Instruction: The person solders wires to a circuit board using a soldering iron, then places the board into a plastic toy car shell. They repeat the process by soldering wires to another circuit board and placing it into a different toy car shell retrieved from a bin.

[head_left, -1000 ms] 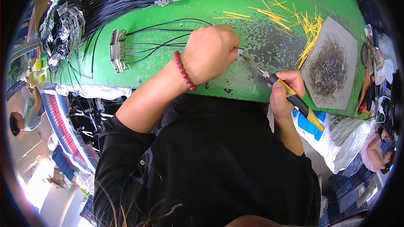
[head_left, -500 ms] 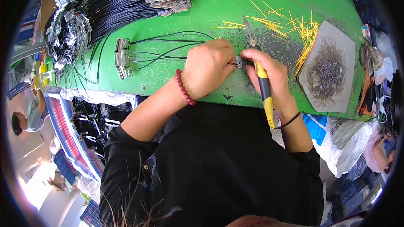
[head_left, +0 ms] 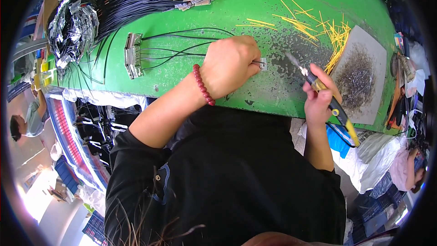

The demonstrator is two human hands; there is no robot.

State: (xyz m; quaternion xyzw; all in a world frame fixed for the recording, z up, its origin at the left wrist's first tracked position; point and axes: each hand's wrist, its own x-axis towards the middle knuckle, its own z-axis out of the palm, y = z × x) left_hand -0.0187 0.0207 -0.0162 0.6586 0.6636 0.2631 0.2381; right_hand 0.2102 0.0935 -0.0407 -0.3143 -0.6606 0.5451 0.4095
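My left hand (head_left: 232,66) is closed in a pinch over the green table, gripping a black cable (head_left: 186,54). A small metal connector (head_left: 263,64) shows just past its fingertips. The cable strands run left to a stack of silver metal connectors (head_left: 133,56) lying on the table. In my right hand (head_left: 322,98) is a yellow and black soldering iron (head_left: 337,110), held near the table's front edge. Its tip points up and to the left, apart from the connector. The left fingertips are partly hidden behind the hand.
Loose yellow sticks of solder wire (head_left: 334,38) lie beside a grey, dirt-covered slab (head_left: 378,54) at the right. A big bundle of black cables (head_left: 132,4) with metal ends fills the far left. Tools (head_left: 398,105) crowd the right edge of the green table (head_left: 246,4).
My right hand has drawn the soldering iron rightward, away from the connector, and tilted it to the left. My left hand keeps its pinch, almost in the same place.
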